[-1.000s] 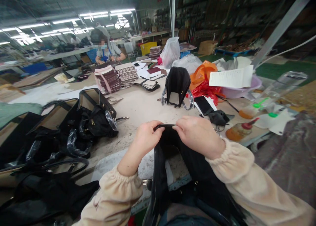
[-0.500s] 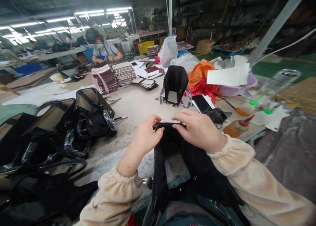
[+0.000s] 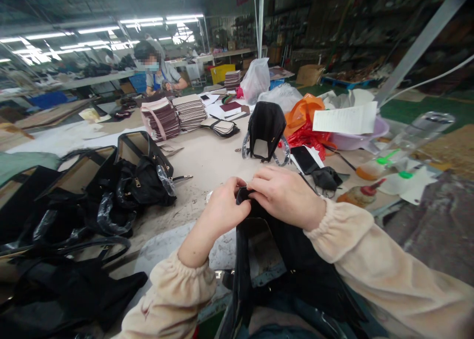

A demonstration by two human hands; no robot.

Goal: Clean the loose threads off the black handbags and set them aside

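Note:
A black handbag (image 3: pixel 299 250) lies open at the table's near edge, partly over my lap. My left hand (image 3: pixel 224 205) pinches the far edge of the bag at its left corner, thumb on the near side. Close beside it, my right hand (image 3: pixel 283 195) grips the same edge, its fingertips almost touching those of the left. The fingers hide most of the edge between them. Beyond my hands stands another black handbag (image 3: pixel 267 124), its handles wrapped in clear plastic.
More black bags (image 3: pixel 83 181) crowd the left side. Stacked brown panels (image 3: pixel 159 119) stand farther back. To the right are a phone (image 3: pixel 304 159), a glue bottle (image 3: pixel 359 193), a purple basin (image 3: pixel 355 137) and an orange bag (image 3: pixel 304 113). Across the table sits a co-worker (image 3: pixel 163 77).
My right hand has slid left along the bag's edge, closer to my left hand. The edge between them is now bent and bunched. The view has shifted slightly.

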